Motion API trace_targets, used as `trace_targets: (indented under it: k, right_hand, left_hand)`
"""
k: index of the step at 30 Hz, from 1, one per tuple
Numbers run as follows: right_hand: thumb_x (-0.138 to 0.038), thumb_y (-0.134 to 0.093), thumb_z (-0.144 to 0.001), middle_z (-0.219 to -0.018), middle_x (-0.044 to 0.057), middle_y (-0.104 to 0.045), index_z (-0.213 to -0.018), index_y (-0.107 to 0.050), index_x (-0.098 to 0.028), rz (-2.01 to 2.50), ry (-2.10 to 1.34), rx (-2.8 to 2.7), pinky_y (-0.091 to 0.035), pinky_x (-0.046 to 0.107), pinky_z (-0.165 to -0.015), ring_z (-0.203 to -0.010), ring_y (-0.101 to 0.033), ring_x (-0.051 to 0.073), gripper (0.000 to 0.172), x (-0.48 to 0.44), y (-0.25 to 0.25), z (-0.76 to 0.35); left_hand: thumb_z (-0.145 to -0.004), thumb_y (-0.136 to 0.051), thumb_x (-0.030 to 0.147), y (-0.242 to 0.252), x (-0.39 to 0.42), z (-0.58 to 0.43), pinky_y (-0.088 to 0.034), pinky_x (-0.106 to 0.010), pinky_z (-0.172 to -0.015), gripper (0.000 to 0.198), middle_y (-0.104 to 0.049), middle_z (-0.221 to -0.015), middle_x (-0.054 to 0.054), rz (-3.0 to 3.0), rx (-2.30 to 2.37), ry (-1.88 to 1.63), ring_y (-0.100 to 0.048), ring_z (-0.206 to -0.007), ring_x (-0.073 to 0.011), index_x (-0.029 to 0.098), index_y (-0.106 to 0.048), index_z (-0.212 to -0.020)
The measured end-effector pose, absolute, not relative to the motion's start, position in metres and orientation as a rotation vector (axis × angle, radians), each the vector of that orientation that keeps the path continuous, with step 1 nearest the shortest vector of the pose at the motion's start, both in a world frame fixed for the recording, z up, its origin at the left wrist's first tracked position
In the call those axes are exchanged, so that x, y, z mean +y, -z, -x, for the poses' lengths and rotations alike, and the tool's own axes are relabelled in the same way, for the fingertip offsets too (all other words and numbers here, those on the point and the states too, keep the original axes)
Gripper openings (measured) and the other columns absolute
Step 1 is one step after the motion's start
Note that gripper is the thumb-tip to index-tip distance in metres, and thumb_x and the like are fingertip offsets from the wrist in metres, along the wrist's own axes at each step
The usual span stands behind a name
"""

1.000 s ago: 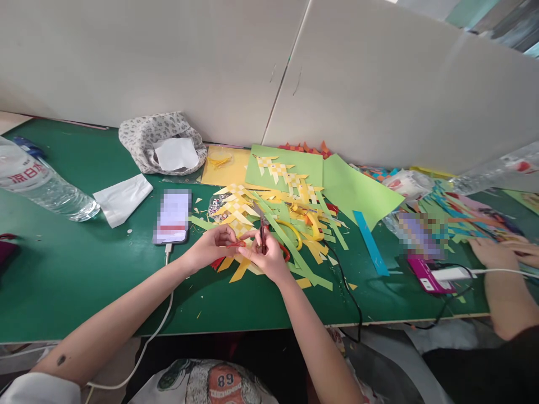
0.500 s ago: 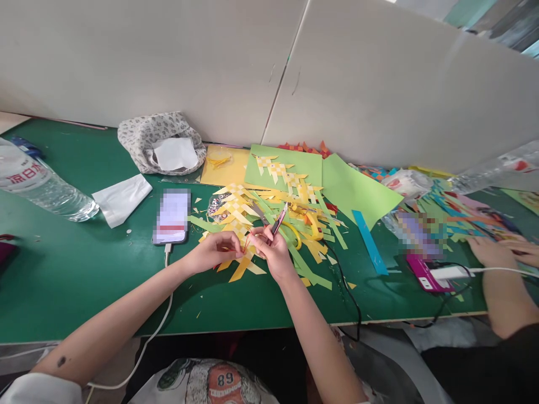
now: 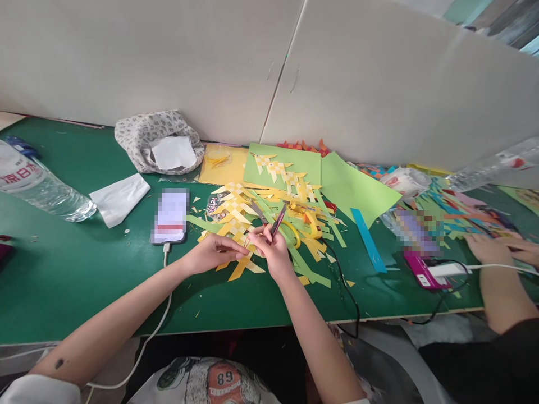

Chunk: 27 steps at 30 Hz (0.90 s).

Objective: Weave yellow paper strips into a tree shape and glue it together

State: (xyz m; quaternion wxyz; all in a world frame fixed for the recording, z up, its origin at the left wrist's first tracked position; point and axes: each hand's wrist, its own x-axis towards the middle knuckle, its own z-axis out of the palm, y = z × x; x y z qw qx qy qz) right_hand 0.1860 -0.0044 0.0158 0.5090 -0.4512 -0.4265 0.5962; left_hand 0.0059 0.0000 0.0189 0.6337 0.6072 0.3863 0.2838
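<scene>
I have both hands over the near end of the yellow-and-white weave (image 3: 236, 209), which lies on the green table (image 3: 84, 275) and serves as my landmark. My left hand (image 3: 219, 251) comes in from the weave's left, fingers stretched and drawn close together, the tips just beside those of the other hand. A thin strand (image 3: 247, 241) shows faintly there; I cannot tell from here whether the left fingertips pinch it.

My right hand (image 3: 270, 247), at the weave's right edge, has its fingers curled around a slim dark tool (image 3: 278, 219), whose tip points up and away from me. Its thumb and forefinger reach toward the left fingertips, and I cannot make out whether they grip the strand too.

Right of the weave I see green strips (image 3: 311, 274) and yellow-handled scissors (image 3: 292, 226). Beyond it and to the right, a second woven piece (image 3: 290, 178) rests on a green sheet (image 3: 256, 168). Left of the weave lies a phone (image 3: 170, 216) with a white cable (image 3: 167, 292) plugged in; farther left are a tissue (image 3: 120, 199) and a bottle (image 3: 46, 182). Well to the weave's right, a co-worker's hand (image 3: 490, 251) rests near a magenta box (image 3: 421, 272).
</scene>
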Motion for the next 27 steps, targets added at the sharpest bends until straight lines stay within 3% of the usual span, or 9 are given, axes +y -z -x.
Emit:
trace_targets:
  k: [4,9,14,17,22,27]
  right_hand:
    - [-0.033,-0.071,-0.07,-0.078,-0.005,-0.06,-0.063,-0.026,-0.022,1.091,-1.416,-1.064,-0.031,0.023,-0.047,-0.048,-0.036,0.005,0.047,-0.006,-0.014,-0.185]
    - [-0.039,-0.069,-0.071,-0.083,-0.003,-0.059,-0.064,-0.026,-0.022,1.149,-1.352,-1.128,-0.029,0.024,-0.047,-0.049,-0.033,0.005,0.046,-0.006,-0.013,-0.184]
    - [-0.049,-0.049,-0.085,-0.064,-0.005,-0.044,-0.068,-0.036,-0.022,1.289,-1.064,-1.392,-0.029,0.025,-0.052,-0.049,-0.031,0.008,0.034,-0.01,-0.022,-0.197]
    - [-0.049,-0.04,-0.089,-0.055,-0.005,-0.035,-0.064,-0.04,-0.021,1.347,-0.978,-1.676,-0.026,0.026,-0.05,-0.048,-0.031,0.009,0.038,-0.017,-0.027,-0.208]
    - [-0.05,-0.047,-0.086,-0.049,-0.004,-0.04,-0.067,-0.058,-0.021,1.527,-0.726,-2.034,-0.024,0.025,-0.047,-0.046,-0.037,0.009,0.036,-0.022,-0.032,-0.212]
    - [-0.051,-0.045,-0.086,-0.049,-0.002,-0.048,-0.073,-0.065,-0.021,1.573,-0.612,-2.117,-0.026,0.024,-0.048,-0.047,-0.043,0.01,0.039,-0.016,-0.036,-0.205]
  left_hand:
    - [-0.071,-0.069,0.025,-0.019,0.0,-0.006,-0.053,-0.024,-0.069,0.019,-0.073,-0.082,-0.004,-1.323,0.905,-0.646,-0.064,-0.068,-0.0119,0.018,-0.074,-0.089]
    - [-0.072,-0.069,0.025,-0.015,0.001,-0.003,-0.048,-0.02,-0.056,0.03,-0.07,-0.07,-0.001,-1.317,0.887,-0.605,-0.059,-0.058,-0.0089,0.018,-0.07,-0.102]
    - [-0.072,-0.068,0.024,-0.021,0.004,0.0,-0.053,-0.026,-0.077,0.027,-0.071,-0.1,-0.006,-1.226,0.911,-0.719,-0.066,-0.084,-0.0144,0.019,-0.07,-0.099]
    - [-0.073,-0.067,0.024,-0.027,0.005,0.001,-0.052,-0.032,-0.086,0.026,-0.07,-0.107,-0.007,-1.211,0.937,-0.807,-0.065,-0.096,-0.0183,0.018,-0.07,-0.098]
    - [-0.077,-0.064,0.024,-0.027,0.004,0.002,-0.053,-0.032,-0.085,0.026,-0.068,-0.111,-0.008,-1.291,0.892,-0.871,-0.066,-0.094,-0.018,0.019,-0.069,-0.103]
    - [-0.08,-0.061,0.022,-0.025,0.003,0.004,-0.053,-0.032,-0.086,0.026,-0.067,-0.113,-0.008,-1.313,0.834,-0.876,-0.066,-0.093,-0.0169,0.019,-0.067,-0.105]
